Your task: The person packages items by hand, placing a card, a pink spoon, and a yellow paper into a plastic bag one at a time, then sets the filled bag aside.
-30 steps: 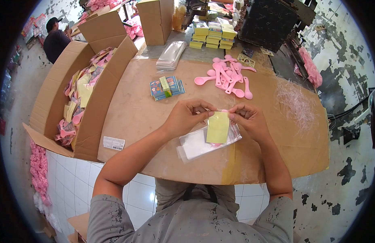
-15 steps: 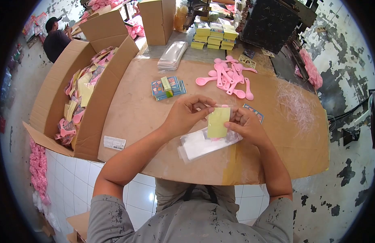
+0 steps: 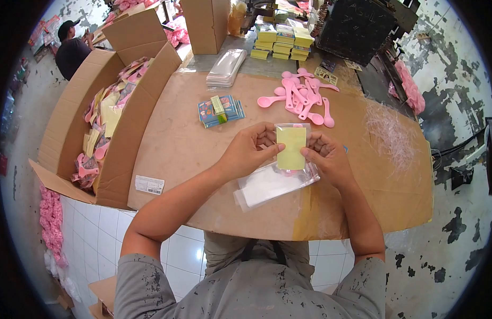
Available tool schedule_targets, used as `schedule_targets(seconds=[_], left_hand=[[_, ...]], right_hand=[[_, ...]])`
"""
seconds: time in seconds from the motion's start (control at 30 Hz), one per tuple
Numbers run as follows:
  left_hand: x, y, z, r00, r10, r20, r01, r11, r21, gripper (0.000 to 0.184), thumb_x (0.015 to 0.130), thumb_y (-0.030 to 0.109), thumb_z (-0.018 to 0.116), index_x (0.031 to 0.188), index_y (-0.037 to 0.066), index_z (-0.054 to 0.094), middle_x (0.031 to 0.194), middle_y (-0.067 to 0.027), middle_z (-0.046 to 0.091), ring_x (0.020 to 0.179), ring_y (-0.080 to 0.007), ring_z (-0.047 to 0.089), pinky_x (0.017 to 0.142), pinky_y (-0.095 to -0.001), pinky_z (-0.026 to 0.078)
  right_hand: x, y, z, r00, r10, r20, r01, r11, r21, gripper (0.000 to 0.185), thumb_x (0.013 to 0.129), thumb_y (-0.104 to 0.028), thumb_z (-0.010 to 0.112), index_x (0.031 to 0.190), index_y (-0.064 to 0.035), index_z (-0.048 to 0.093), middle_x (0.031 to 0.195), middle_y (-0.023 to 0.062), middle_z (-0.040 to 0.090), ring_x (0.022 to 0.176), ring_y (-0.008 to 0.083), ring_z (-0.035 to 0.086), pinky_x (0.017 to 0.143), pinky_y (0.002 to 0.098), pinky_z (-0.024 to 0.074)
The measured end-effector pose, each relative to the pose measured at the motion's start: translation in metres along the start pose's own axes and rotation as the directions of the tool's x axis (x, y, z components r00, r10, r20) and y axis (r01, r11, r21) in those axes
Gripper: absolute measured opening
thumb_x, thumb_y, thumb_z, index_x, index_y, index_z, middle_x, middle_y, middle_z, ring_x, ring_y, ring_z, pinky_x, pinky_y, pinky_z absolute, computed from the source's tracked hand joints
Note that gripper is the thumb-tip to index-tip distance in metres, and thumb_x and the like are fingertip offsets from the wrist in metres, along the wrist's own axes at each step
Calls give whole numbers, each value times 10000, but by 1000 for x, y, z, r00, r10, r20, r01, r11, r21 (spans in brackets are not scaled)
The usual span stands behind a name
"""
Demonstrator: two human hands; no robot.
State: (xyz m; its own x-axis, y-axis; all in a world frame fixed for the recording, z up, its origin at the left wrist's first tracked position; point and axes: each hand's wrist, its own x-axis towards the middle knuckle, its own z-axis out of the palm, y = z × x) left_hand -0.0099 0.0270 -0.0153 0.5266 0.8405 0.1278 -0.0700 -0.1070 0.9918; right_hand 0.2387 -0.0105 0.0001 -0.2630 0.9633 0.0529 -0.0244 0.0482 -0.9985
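Between my two hands is a small clear plastic bag with a pale yellow card (image 3: 291, 149) inside. A bit of pink shows at the bag's upper and lower ends, behind the card. My left hand (image 3: 254, 151) pinches the left edge of the bag between thumb and fingers. On the right edge, my right hand (image 3: 329, 158) grips it the same way. Just below lies a stack of clear plastic bags (image 3: 270, 189) on the cardboard-covered table (image 3: 203, 154). Beyond my hands sits a pile of pink measuring spoons (image 3: 299, 98). Left of that pile is a banded bundle of blue cards (image 3: 220, 111).
A large open carton (image 3: 70, 125) of filled bags stands at the left. Farther back are more clear bags (image 3: 226, 69), stacks of yellow-edged cards (image 3: 282, 42) and a black metal box (image 3: 355, 32). Plastic shreds (image 3: 392, 135) lie at the right. A person (image 3: 72, 53) is at far left.
Both hands have raised the bag slightly and turned it more squarely toward me. My left fingers have shifted from its top corner down to its left edge. My right hand covers more of a blue card.
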Motion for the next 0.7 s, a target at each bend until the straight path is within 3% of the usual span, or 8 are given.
schedule_targets(seconds=[0.13,0.47,0.7], left_hand=[[0,2,1,999,11,-33,-13,999,-48,352,972,65,716,1275,-66,592,1003,-67,715,873,-78,666,768,-244,567],[-1,8,-1,999,-36,-4,35,995,-88,344,979,62,703,1285,-54,598,1043,-71,728,897,-93,698,748,-256,598],[2,19,-7,997,-76,19,78,986,-149,382,970,76,720,1317,-40,611,1069,-77,740,868,-82,693,705,-236,591]], right_hand=[[0,4,-4,1000,1,-18,-1,1000,-2,219,958,-14,707,1165,23,646,1038,34,685,949,90,639,855,252,523],[2,7,-7,999,-10,-39,10,1000,-19,114,978,-38,688,1083,-7,658,963,13,683,852,74,616,759,247,502],[3,2,-5,996,-55,-73,51,997,-59,133,988,-54,676,1111,-5,666,929,12,684,854,87,629,770,261,514]])
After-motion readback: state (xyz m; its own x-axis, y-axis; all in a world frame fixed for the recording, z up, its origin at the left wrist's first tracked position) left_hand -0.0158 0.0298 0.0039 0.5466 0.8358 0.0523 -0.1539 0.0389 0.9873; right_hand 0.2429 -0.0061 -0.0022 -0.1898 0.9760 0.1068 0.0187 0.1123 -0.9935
